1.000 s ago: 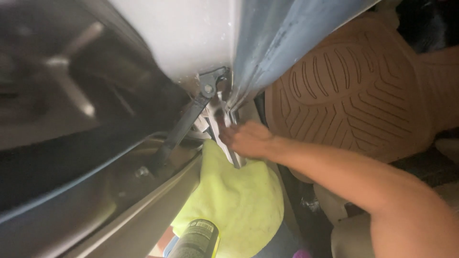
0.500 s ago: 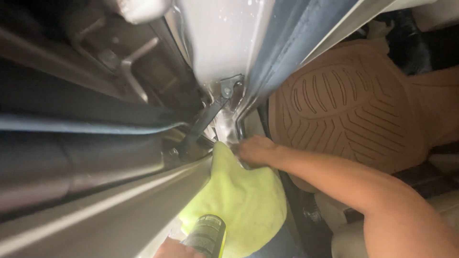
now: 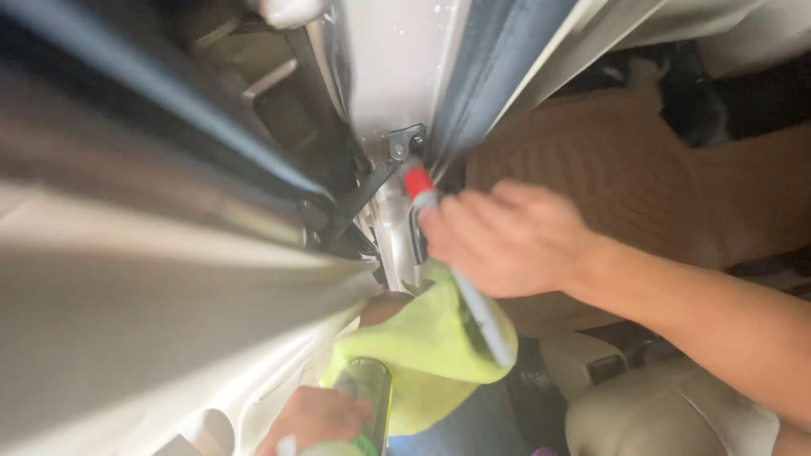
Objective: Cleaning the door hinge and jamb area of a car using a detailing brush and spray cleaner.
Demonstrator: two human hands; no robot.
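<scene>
yellow-green cloth (image 3: 422, 350) lies bunched low in the middle of the view, just under the right hand (image 3: 507, 241) and above the left hand (image 3: 317, 418). the right hand is closed around a slim grey tool with a red tip (image 3: 420, 184); the red end points up toward a dark metal door hinge (image 3: 401, 148), and the grey shaft (image 3: 481, 308) runs down from the fist across the cloth. the left hand, at the bottom edge, wraps around a clear green spray bottle (image 3: 367, 393) that touches the cloth's lower edge. a tan ribbed floor mat (image 3: 625, 160) lies behind the right hand. a blurred pale door panel (image 3: 144, 321) fills the left side.
</scene>
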